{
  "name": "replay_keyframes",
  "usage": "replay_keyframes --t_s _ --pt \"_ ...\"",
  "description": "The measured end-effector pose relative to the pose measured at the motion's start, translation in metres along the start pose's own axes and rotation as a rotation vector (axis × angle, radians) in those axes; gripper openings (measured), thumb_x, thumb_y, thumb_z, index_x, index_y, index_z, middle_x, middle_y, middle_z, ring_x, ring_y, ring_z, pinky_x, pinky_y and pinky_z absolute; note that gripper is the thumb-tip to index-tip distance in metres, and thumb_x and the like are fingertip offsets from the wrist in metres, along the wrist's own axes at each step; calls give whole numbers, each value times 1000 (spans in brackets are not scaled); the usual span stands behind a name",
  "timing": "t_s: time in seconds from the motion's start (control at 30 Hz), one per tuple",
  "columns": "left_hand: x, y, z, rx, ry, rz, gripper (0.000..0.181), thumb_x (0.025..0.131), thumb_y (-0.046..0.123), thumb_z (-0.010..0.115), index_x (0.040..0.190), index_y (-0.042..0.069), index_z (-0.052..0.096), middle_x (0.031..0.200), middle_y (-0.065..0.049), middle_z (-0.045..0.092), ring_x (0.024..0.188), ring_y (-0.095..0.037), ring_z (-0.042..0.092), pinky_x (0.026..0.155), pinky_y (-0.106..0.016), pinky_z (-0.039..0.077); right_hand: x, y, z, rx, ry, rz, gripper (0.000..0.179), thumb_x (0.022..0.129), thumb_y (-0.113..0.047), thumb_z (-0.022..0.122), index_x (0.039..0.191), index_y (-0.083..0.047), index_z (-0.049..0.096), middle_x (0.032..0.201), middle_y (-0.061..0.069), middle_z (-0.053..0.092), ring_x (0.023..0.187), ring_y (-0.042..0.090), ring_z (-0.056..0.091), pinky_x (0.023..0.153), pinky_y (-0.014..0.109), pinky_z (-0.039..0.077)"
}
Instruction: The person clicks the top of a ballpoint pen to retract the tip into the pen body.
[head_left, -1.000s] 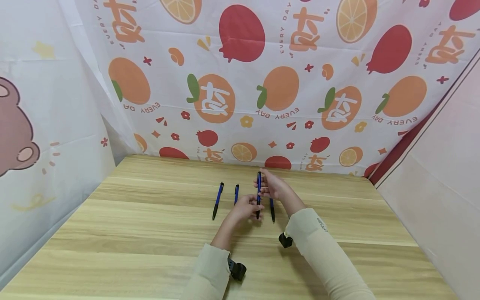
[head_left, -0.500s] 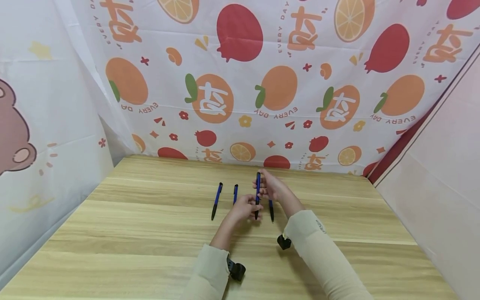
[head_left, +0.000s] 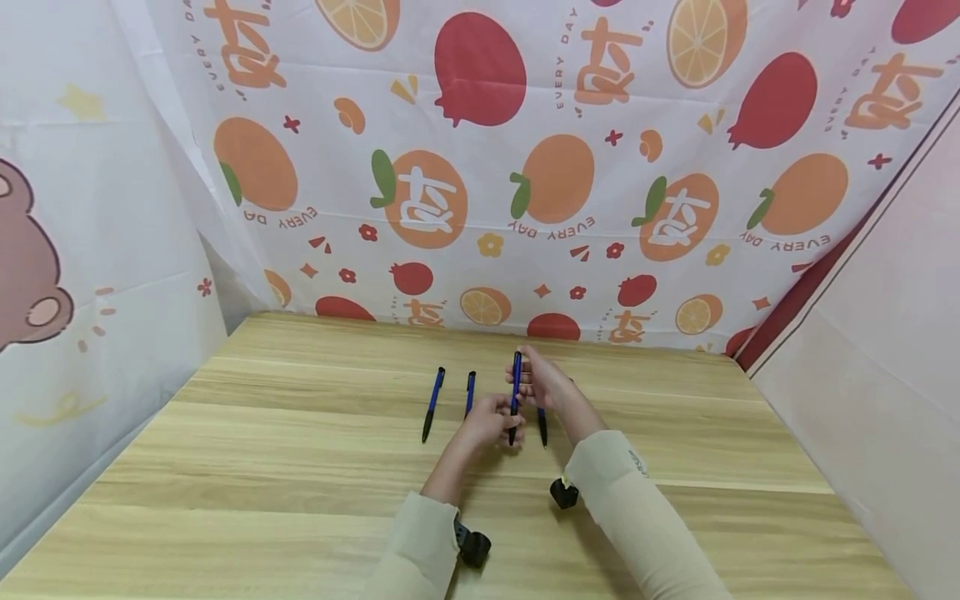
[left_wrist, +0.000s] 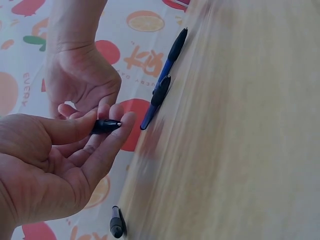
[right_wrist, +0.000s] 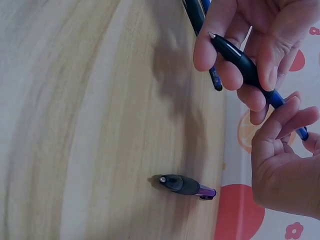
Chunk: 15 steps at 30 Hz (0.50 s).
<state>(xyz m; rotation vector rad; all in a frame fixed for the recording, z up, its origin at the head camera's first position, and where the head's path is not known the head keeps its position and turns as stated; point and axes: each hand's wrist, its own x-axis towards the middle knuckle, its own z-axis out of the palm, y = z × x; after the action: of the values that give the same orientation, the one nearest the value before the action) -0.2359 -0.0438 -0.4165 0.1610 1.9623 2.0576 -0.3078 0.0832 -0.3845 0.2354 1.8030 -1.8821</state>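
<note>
Both hands hold one blue pen with a black grip (head_left: 516, 385), raised above the table and roughly upright in the head view. My left hand (head_left: 489, 419) pinches its black grip between thumb and fingers; the metal tip (left_wrist: 120, 123) points out past the fingers. The right hand (head_left: 549, 385) has its fingers curled about the blue upper part, its thumb near the end in the right wrist view. Similar pens lie on the table: one far left (head_left: 432, 406), one partly behind the left hand (head_left: 470, 392), and one under the right hand (head_left: 542, 427).
The wooden table (head_left: 262, 467) reaches back to a fruit-print cloth (head_left: 480, 192). White cloths hang at the left (head_left: 135, 250) and right (head_left: 877, 317). A black camera sits on each wrist, the left one (head_left: 474, 547) close above the tabletop.
Both hands, with the pen between them, have shifted slightly toward the person. The pens on the table lie as before, and the view has moved a little.
</note>
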Motion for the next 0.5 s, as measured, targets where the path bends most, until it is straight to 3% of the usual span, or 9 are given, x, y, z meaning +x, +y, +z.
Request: replay_keyframes --t_s 0.23,0.5 --pt "-1 2 1 28 17 -13 23 90 -10 48 112 -17 48 96 -27 58 79 -37 62 66 -41 55 -1 -1 2 -3 11 -7 58 95 -45 37 122 5 48 91 6 57 47 6 42 51 19 42" --pt "-2 4 2 37 16 -5 23 91 -8 49 112 -17 48 97 -28 58 81 -40 62 65 -41 55 -3 -3 3 -23 32 -17 52 95 -44 37 112 3 53 88 5 58 46 7 41 49 18 41"
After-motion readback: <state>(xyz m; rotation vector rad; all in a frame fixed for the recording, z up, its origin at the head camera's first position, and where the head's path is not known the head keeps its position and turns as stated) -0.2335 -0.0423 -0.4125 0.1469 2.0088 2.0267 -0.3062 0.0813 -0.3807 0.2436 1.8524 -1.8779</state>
